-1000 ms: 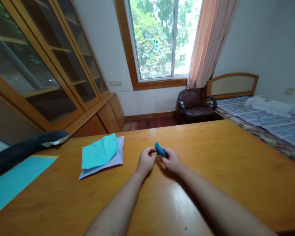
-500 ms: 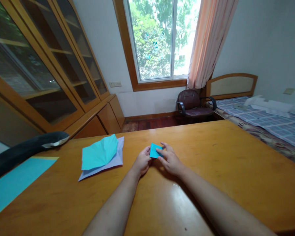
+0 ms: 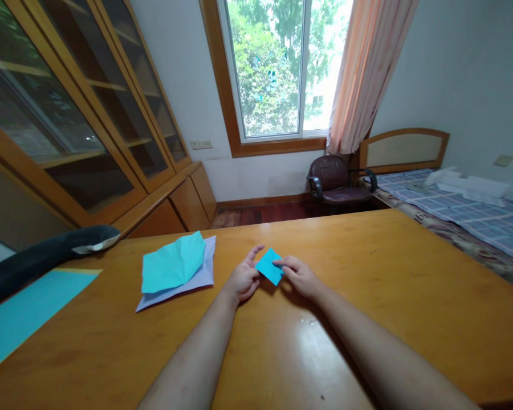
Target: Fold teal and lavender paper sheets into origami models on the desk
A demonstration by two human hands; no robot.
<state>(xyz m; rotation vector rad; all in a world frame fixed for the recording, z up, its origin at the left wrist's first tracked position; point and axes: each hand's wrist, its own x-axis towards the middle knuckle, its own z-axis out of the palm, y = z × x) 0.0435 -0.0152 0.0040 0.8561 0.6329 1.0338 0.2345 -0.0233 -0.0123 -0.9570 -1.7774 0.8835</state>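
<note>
A small blue square of folded paper (image 3: pixel 268 266) is held up over the wooden table, turned so that one corner points away from me. My right hand (image 3: pixel 300 275) pinches its right side, the index finger lying across the top face. At the left corner is my left hand (image 3: pixel 244 279), its index finger stretched out past the paper and apart from the thumb. Whether its fingertips still touch that corner I cannot tell for sure. The paper's underside is hidden.
A creased turquoise sheet (image 3: pixel 173 265) lies on a lavender sheet (image 3: pixel 175 297) to the left. Farther left are a long blue sheet (image 3: pixel 29 319) and a dark plush-looking object (image 3: pixel 47 256). Beyond the table (image 3: pixel 393 307) stand a brown armchair (image 3: pixel 336 179) and a bed (image 3: pixel 461 199).
The blue paper has turned so a corner points away from me. My left hand's index finger has lifted off and straightened, while my right hand's fingers have drawn together on the paper's right side.
</note>
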